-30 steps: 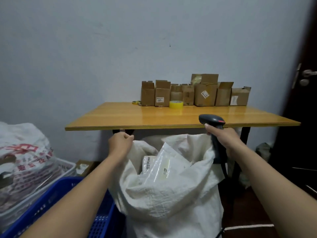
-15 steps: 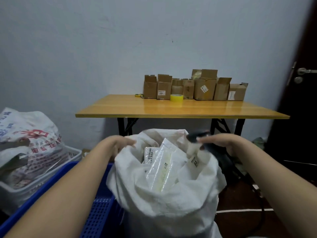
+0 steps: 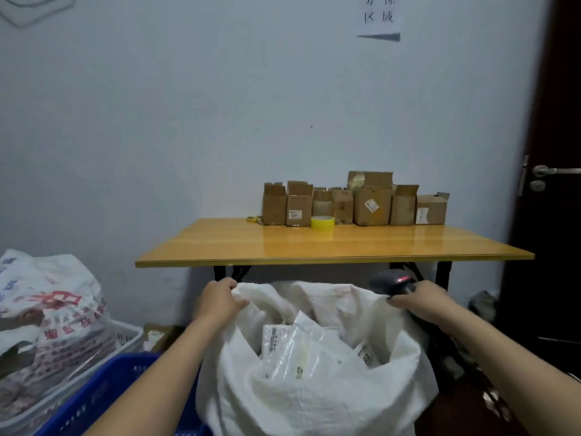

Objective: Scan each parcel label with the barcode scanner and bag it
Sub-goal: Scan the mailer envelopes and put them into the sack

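Several labelled parcels (image 3: 295,350) lie inside the white sack (image 3: 314,404) before the table (image 3: 314,247); the left hand (image 3: 217,298) clutches its rim, the right hand (image 3: 421,302) clutches rim and barcode scanner (image 3: 391,280) together.

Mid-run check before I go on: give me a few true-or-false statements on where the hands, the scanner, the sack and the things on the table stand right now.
1. The left hand grips the rim of the white sack. True.
2. The barcode scanner lies on the table. False: the right hand holds it at the sack's right rim.
3. Parcels already lie inside the sack. True.
4. The tape roll on the table is blue. False: it is yellow and stands in front of the cardboard boxes.
5. The blue crate sits to the right of the sack. False: it sits to the left.
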